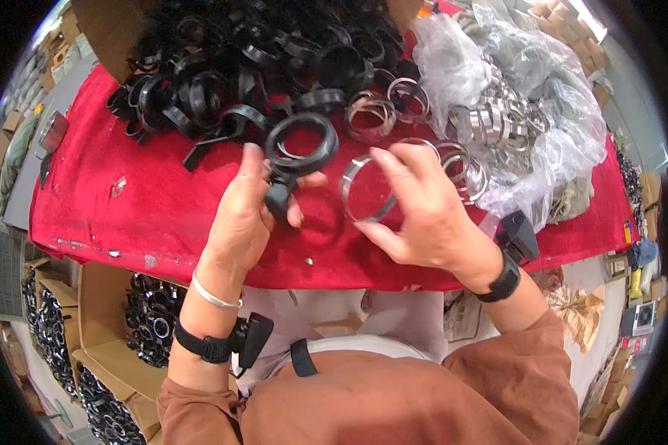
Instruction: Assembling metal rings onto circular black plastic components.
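My left hand [237, 215] is closed around the short stem of a black plastic ring clamp [278, 194], with the ring upright above the fingers. Between the thumb and fingers of my right hand [432, 211] is a thin silver metal ring [346, 188]. The two parts are apart, held side by side over the red cloth [141, 215]. Just beyond my right hand lie several loose metal rings [464, 167]. More metal rings [371, 119] sit beside a heap of black ring clamps [200, 96] past my left hand.
A clear plastic bag [568, 111] at the far right spills silver metal bands [493, 126]. The table's near edge runs in front of my body. Below it at left stand cardboard boxes [100, 311] filled with black clamps [152, 326]. A small metal piece [52, 132] lies at the far left.
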### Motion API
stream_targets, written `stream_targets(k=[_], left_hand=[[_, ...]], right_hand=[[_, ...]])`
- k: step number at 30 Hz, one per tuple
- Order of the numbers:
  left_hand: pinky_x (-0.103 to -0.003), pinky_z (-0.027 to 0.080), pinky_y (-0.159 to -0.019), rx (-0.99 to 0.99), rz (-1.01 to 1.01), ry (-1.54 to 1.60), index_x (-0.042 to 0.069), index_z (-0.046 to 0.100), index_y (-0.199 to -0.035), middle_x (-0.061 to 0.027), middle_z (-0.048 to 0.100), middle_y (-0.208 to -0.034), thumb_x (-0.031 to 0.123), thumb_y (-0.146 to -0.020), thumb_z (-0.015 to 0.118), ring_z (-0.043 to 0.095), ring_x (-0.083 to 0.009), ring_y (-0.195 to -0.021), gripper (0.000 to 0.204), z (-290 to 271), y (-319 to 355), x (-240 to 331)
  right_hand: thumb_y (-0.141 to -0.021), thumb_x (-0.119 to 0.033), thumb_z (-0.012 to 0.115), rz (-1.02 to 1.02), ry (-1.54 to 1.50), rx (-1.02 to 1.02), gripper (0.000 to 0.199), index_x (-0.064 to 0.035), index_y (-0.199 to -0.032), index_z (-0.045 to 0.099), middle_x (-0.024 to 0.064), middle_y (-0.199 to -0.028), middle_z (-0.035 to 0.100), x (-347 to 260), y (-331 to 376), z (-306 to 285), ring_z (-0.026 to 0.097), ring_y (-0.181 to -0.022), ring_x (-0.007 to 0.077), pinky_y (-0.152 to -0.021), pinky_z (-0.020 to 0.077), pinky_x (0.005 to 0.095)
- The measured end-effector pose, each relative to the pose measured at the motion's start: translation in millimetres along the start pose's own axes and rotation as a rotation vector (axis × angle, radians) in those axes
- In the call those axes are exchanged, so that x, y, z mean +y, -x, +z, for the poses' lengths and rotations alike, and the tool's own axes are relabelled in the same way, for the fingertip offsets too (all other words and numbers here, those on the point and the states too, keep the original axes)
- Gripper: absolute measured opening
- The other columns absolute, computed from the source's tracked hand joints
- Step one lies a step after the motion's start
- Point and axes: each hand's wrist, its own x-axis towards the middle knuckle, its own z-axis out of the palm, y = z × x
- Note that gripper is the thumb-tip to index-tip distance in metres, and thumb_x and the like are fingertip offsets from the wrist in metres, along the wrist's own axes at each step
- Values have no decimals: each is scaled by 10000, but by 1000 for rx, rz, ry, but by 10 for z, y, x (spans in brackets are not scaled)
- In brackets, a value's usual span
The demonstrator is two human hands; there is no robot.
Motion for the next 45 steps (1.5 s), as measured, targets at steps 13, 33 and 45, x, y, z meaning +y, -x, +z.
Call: stream_targets(k=[13,33,45], left_hand=[[-219,519,-597,-93,52,-231,66,323,-1300,-52,528,-1033,124,-963,403,518,-57,-781,351,189,233,-210],[-233,418,-512,138,88,-400,11,533,-905,-10,590,-664,171,-919,555,508,-42,-597,162,505,449,-180],[-450,421,-614,826,472,-1429,17,497,-910,-253,557,-748,307,-958,428,560,-412,-711,302,-1536,276,891]], right_hand=[[-635,-146,774,152,-347,-71,666,56,-1207,497,181,-1100,533,-33,-287,-140,596,-918,241,-727,520,301],[-968,-395,415,840,-880,10,499,3,-720,587,6,-601,525,-100,-251,285,458,-606,76,-553,392,258],[-732,-279,726,397,-382,46,464,44,-1017,551,193,-851,587,-63,-922,948,591,-800,328,-721,482,394]])
